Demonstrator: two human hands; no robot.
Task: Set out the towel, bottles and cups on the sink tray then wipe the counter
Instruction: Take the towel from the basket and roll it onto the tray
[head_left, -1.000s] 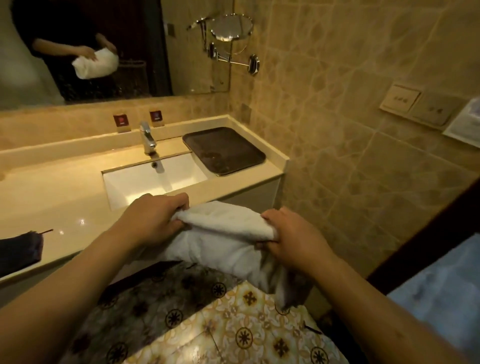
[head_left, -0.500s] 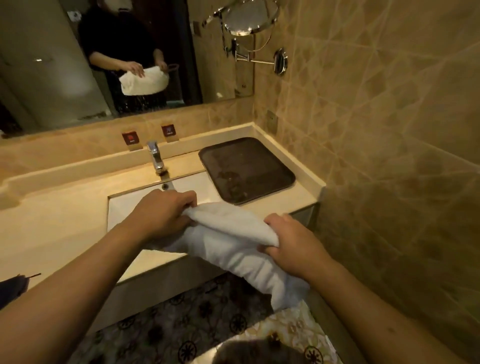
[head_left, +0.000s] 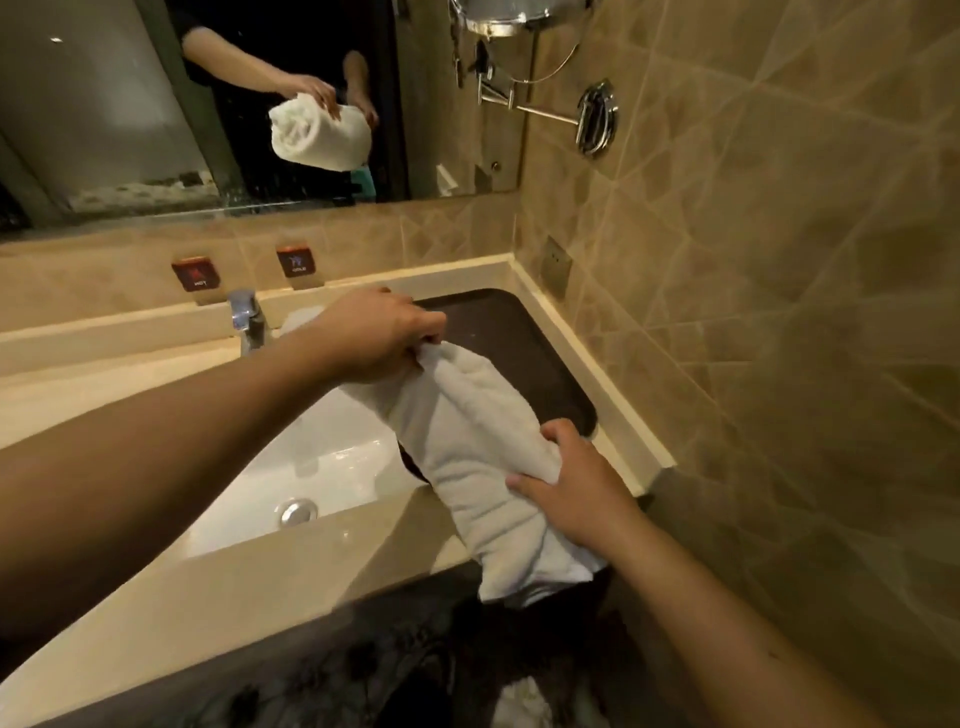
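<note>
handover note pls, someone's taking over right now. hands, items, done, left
Left hand: grip shut on the far end of the white towel.
Right hand: grip shut on its near end.
Towel: rolled, held over the dark tray, near end hanging past the counter edge; cannot tell if it touches the tray.
Done: nothing set down for sure.
Left: release towel, bottles and cups (none in view), wipe counter.

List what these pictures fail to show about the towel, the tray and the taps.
- Tray, head view: its near left part is hidden by the white towel and the left hand.
- Towel: whether it touches the tray is unclear; its lower end hangs past the counter edge.
- Right hand: its fingertips sink into towel folds.
- Hot and cold labels: too small to read surely.
</note>
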